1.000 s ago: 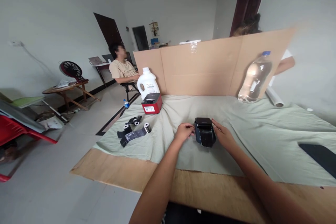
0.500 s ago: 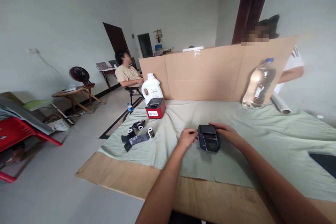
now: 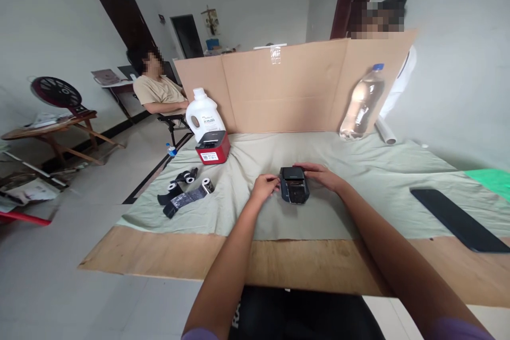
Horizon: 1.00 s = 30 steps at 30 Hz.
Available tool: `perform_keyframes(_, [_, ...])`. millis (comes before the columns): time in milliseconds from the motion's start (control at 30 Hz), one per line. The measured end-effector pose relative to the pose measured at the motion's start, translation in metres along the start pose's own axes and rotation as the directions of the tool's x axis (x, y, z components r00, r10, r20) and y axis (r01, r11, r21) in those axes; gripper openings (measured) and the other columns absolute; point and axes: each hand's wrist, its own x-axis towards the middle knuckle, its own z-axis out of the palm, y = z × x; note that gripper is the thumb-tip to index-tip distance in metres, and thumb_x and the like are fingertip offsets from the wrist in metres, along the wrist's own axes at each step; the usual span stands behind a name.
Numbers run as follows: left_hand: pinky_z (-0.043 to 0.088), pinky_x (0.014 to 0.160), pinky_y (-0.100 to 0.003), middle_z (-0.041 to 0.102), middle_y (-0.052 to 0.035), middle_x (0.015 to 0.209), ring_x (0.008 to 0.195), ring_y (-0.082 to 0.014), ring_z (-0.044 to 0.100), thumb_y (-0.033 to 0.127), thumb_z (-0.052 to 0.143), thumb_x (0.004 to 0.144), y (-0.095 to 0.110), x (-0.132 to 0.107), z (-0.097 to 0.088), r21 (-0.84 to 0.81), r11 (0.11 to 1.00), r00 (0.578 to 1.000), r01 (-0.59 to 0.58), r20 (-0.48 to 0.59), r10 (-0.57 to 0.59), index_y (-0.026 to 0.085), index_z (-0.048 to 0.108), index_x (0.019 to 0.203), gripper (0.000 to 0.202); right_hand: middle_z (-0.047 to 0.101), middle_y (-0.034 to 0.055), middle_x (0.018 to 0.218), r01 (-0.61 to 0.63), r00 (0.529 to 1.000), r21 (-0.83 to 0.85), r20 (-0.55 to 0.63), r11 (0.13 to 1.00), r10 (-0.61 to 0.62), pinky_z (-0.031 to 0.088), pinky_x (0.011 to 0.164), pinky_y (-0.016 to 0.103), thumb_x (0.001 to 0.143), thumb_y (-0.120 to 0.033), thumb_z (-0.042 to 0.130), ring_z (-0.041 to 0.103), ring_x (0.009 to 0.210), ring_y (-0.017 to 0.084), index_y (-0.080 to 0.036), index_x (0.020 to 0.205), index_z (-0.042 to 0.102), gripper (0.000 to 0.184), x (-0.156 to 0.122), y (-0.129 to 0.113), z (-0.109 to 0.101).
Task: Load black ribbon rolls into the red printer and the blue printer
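A small dark portable receipt printer [image 3: 294, 186] is on the green cloth in front of me, and both my hands are on it. My left hand [image 3: 266, 186] has its fingers curled against the left side. On the other side, my right hand [image 3: 321, 176] grips the back right corner, its fingers reaching along the rear edge. The thumb and part of the fingers are hard to make out there. Left of the hands lie several dark paper rolls [image 3: 206, 186], with one strip unrolled across the cloth. A red box-shaped printer [image 3: 215, 155] with a black top stands behind them.
A white jug [image 3: 204, 117] stands behind the red printer. A cardboard sheet [image 3: 285, 93] walls off the back, with a large clear bottle [image 3: 362, 106] and a white roll [image 3: 385, 132] at its right. A dark flat slab [image 3: 458, 219] lies right. Two people [image 3: 159, 87] are beyond the table.
My view has swung right and down, so everything appears further left and higher, and more of the dark slab shows. Both hands stay at the portable printer.
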Motion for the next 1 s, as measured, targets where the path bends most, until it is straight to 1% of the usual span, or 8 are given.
perform_keyframes(167, [0.037,0.043,-0.014,0.076,-0.0060,0.088,0.060,-0.0077,0.065,0.020,0.062,0.091,0.002,-0.001,0.001,-0.005,1.000,1.000,-0.003,-0.005,0.003,0.012,0.073,0.089,0.014,0.073,0.0049,0.116,-0.015,0.994,-0.050,-0.109,0.999,0.010,0.050,0.081,0.032,0.079,-0.047,0.070,0.065,0.095,0.020,-0.025,0.127,0.068,0.053,0.006,0.005,0.003])
perform_keyframes(300, [0.037,0.043,-0.014,0.075,-0.0056,0.087,0.058,-0.0074,0.064,0.020,0.061,0.092,-0.001,0.001,0.002,-0.004,1.000,1.000,-0.008,-0.010,0.008,0.012,0.073,0.090,0.015,0.068,0.0027,0.076,-0.140,0.943,-0.257,-0.330,0.956,0.049,0.042,0.057,0.027,0.083,-0.059,0.054,0.058,0.066,0.016,-0.017,0.100,0.074,0.050,0.028,0.006,0.014])
perform_keyframes(433, [0.037,0.042,-0.014,0.075,-0.0046,0.083,0.057,-0.0076,0.063,0.020,0.060,0.092,-0.002,0.003,0.004,0.003,1.000,1.000,-0.020,-0.021,0.020,0.012,0.074,0.092,0.016,0.059,0.0010,0.061,-0.226,0.862,-0.401,-0.507,0.888,-0.009,0.041,0.060,0.029,0.082,-0.054,0.057,0.055,0.061,0.017,-0.016,0.086,0.070,0.041,0.037,-0.004,0.024])
perform_keyframes(533, [0.037,0.042,-0.014,0.074,-0.0045,0.081,0.054,-0.0074,0.062,0.019,0.060,0.091,-0.002,0.004,0.005,0.010,1.000,0.999,-0.030,-0.022,0.030,0.012,0.074,0.092,0.016,0.063,0.0045,0.068,-0.209,0.787,-0.553,-0.585,0.807,-0.197,0.042,0.067,0.030,0.082,-0.048,0.058,0.058,0.069,0.019,-0.017,0.089,0.069,0.034,0.032,-0.018,0.026])
perform_keyframes(600, [0.036,0.041,-0.014,0.074,-0.0048,0.082,0.055,-0.0071,0.061,0.019,0.059,0.092,-0.003,0.004,0.005,0.015,0.999,0.999,-0.039,-0.023,0.040,0.012,0.074,0.092,0.017,0.065,0.0066,0.072,-0.168,0.841,-0.718,-0.463,0.676,-0.282,0.042,0.069,0.031,0.084,-0.046,0.056,0.059,0.071,0.020,-0.017,0.084,0.070,0.032,0.030,-0.030,0.024])
perform_keyframes(700, [0.037,0.042,-0.014,0.075,-0.0055,0.083,0.056,-0.0073,0.062,0.021,0.060,0.092,-0.004,0.005,0.006,0.025,0.998,0.998,-0.054,-0.026,0.054,0.012,0.075,0.094,0.017,0.072,0.0080,0.084,-0.068,0.991,-0.876,-0.117,0.477,-0.072,0.044,0.074,0.030,0.079,-0.035,0.061,0.063,0.080,0.021,-0.019,0.077,0.074,0.020,0.033,-0.042,0.025])
perform_keyframes(833, [0.040,0.044,-0.015,0.075,-0.0063,0.083,0.056,-0.0083,0.063,0.027,0.064,0.091,-0.007,0.006,0.006,0.049,0.996,0.997,-0.077,-0.030,0.078,0.012,0.075,0.094,0.019,0.072,0.0048,0.071,-0.063,0.985,-0.917,0.006,0.394,0.172,0.044,0.067,0.028,0.069,-0.023,0.068,0.066,0.073,0.022,-0.020,0.066,0.074,0.007,0.043,-0.045,0.033])
perform_keyframes(1000, [0.045,0.051,-0.019,0.075,-0.0055,0.081,0.056,-0.0095,0.062,0.027,0.061,0.091,-0.011,0.009,0.008,0.108,0.984,0.989,-0.139,-0.038,0.144,0.013,0.077,0.092,0.021,0.075,0.0094,0.085,-0.065,0.992,-0.934,-0.022,0.352,0.124,0.047,0.071,0.030,0.067,-0.021,0.070,0.068,0.084,0.026,-0.018,0.075,0.074,0.010,0.041,-0.049,0.036])
